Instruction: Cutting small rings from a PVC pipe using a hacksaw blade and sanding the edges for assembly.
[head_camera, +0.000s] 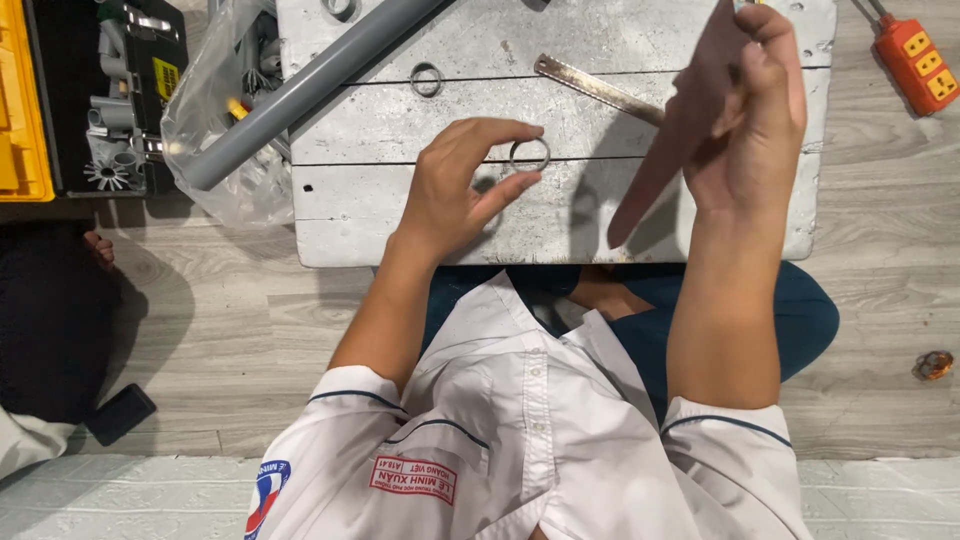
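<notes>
left hand over the near half of the white plank bench, thumb and forefinger curled into a loose c around a small grey ring; fingertips close on the rim from both sides, other fingers spread. cannot tell whether ring is lifted or resting on the bench surface. ring sits just past the left fingertips, toward the bench centre, lying flat or nearly so, opening facing up at the camera, so no long axis to speak of.

right hand raised to the right of the ring, well above the bench, fingers closed round the upper end of a long flat dark strip, blurred. strip's long axis runs diagonally, from the hand down and left, lower tip ending right of the ring, apart from it. left hand clearly nearer the ring.

ring appearance: thin, round, grey, like a slice cut off a pipe; dark shadow just beside it.

also on bench: second similar ring farther back, steel ruler lying diagonal, grey plastic pipe running off the far-left corner. clear plastic bag of fittings and open toolbox at left on the floor; orange power strip top right.
</notes>
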